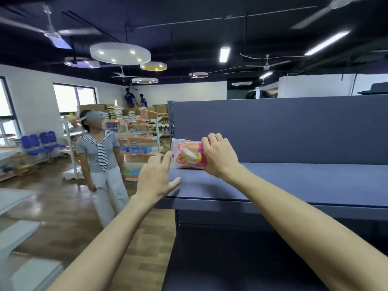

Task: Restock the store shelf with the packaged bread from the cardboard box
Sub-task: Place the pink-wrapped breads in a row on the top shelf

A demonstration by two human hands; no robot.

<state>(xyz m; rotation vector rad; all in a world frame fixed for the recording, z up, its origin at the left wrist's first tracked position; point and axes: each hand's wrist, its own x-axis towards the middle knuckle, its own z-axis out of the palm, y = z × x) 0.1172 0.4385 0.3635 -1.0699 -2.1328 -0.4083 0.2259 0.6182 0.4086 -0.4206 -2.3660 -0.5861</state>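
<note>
Head view: right hand (218, 157) curled round the right end of a packaged bread (188, 153), pink wrapper, standing on the blue-grey store shelf (294, 181) at its left end, just right of centre frame. Left hand (156, 177) at 9 o'clock of the pack, fingers spread and relaxed (tips just beside the wrapper, contact unclear), gripping nothing. Bystander (100, 156) further out at 9 o'clock, standing on wooden floor.

- Left hand (154, 177): bare, no glove, ring or watch seen
- Right hand (219, 156): bare likewise
- Both forearms uncovered to frame edge; no sleeve in view
</note>
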